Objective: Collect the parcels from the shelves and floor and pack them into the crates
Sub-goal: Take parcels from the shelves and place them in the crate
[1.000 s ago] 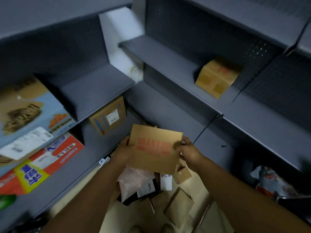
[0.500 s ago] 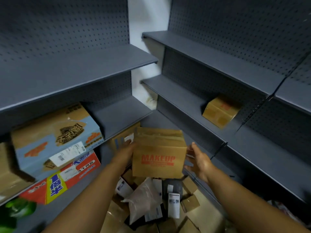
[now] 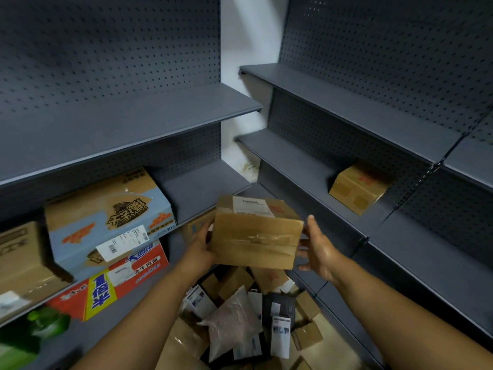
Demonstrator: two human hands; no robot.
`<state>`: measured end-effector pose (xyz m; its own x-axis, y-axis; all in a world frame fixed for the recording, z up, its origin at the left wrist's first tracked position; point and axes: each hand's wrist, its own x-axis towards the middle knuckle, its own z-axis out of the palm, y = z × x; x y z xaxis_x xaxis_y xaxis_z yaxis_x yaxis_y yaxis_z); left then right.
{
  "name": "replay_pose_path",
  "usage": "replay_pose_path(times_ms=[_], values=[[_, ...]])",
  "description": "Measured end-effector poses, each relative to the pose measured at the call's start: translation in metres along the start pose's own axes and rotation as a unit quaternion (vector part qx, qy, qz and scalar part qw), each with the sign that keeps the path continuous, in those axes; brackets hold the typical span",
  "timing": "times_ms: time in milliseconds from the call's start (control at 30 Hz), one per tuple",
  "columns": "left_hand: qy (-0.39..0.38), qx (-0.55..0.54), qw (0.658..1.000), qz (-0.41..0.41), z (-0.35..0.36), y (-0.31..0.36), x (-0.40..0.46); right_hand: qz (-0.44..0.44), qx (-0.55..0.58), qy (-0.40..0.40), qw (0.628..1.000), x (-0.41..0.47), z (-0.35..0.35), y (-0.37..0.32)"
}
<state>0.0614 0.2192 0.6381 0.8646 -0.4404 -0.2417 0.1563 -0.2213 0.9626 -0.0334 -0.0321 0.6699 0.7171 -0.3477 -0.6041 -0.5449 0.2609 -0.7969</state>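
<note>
Dark grey metal shelving point(image 3: 149, 121) with pegboard backs lines both sides of a corner, and at about nine o'clock a large blue and tan printed carton point(image 3: 106, 217) sits on a red, blue and yellow carton point(image 3: 112, 281). At six o'clock a heap of parcels point(image 3: 240, 319), small brown boxes and pale mailer bags with white labels, covers the floor, while a small brown box point(image 3: 358, 186) rests on the shelf at three o'clock. At centre, held up between both hands, is a brown cardboard parcel point(image 3: 256, 236) sealed with clear tape, a white label on top: the left hand point(image 3: 198, 243) grips its left side, and the right hand point(image 3: 318, 247) touches its right edge with fingers spread wide.
</note>
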Motion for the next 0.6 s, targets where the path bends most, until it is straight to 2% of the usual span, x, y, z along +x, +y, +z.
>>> replay_pose_path(times_ms=[100, 233, 400, 600], values=[[0.011, -0.023, 0.999, -0.022, 0.006, 0.007, -0.014, 0.016, -0.011, -0.016, 1.000, -0.002, 0.000, -0.002], [0.035, -0.060, 0.997, -0.042, 0.013, 0.012, -0.035, -0.008, -0.022, -0.030, 0.999, -0.005, -0.003, 0.000], [0.156, -0.064, 0.984, -0.058, 0.026, 0.007, -0.066, -0.029, -0.036, -0.064, 0.997, -0.013, -0.003, 0.006], [0.272, -0.079, 0.956, -0.074, 0.025, -0.027, -0.133, -0.045, -0.112, -0.125, 0.985, -0.024, 0.031, 0.028]])
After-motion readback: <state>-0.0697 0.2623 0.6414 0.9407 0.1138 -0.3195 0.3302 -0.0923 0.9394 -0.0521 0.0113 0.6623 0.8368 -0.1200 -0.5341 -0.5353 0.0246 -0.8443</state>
